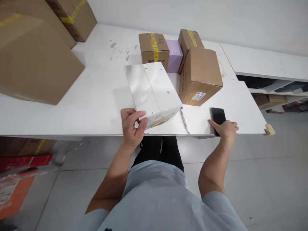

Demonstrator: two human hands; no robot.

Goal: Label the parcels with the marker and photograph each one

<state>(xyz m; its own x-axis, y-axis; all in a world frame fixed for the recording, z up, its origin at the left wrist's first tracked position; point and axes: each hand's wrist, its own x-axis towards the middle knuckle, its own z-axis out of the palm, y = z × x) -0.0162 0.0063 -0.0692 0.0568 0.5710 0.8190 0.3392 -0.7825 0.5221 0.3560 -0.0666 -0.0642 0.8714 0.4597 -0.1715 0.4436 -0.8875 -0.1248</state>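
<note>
Head view: the left hand (133, 128) pinches the near corner of a white box (154, 88) by the table's front edge (72, 134); a weak pinch might drop it. The right hand (225, 129) overlaps a phone (218, 115), finger grip unclear; a nudge might topple it.

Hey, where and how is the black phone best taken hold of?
Probably by its two long edges, coming from above on your side: the phone appears to lie flat, one short end toward you, so it can be pinched across its narrow width. The right hand is over that end.
</note>
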